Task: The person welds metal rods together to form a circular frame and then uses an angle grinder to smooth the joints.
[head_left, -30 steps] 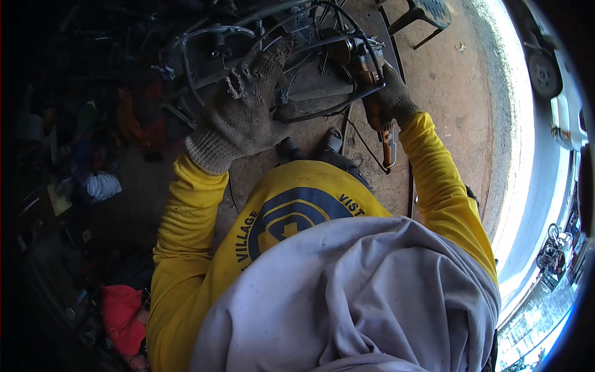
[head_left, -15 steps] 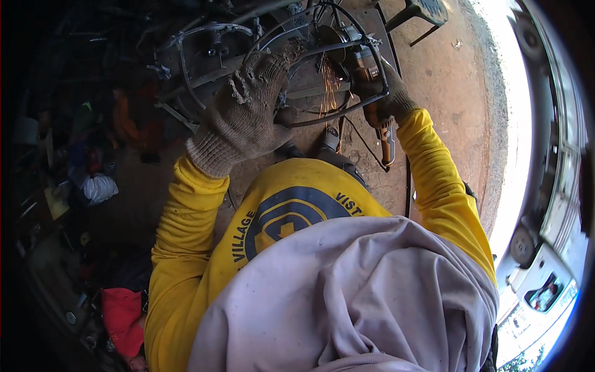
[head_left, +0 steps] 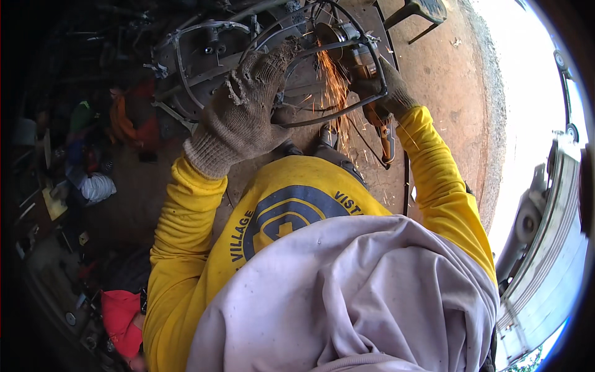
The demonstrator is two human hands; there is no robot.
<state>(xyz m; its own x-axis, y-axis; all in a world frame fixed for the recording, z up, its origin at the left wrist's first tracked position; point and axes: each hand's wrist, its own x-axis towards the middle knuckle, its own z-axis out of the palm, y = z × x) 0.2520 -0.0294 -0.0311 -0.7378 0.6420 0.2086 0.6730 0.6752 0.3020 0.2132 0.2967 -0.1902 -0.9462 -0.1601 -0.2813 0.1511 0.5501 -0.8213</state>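
Observation:
My right hand [head_left: 396, 93], in a grey-brown knitted glove, is closed around an orange and dark angle grinder [head_left: 361, 63]. Its disc touches a dark frame of bent metal rods [head_left: 338, 115], and orange sparks [head_left: 334, 84] spray down from the contact. My left hand [head_left: 248, 102], in a matching glove with frayed fingers, is closed on the left part of that frame. The glove hides the exact grip. Below my right hand, the grinder's rear end [head_left: 388, 146] sticks out, with a dark cord hanging near it.
Another bent metal frame [head_left: 180, 62] lies to the left of the work. A dark stool [head_left: 427, 8] stands at the far right. Someone in orange [head_left: 133, 118] is at the left, and a red cap [head_left: 121, 316] shows at lower left. Outside on the right is a long truck [head_left: 539, 266].
The sparks have grown from a thin stream to a thick, wide spray. My hands and the frame stay almost in place. The vehicle outside on the right has moved along.

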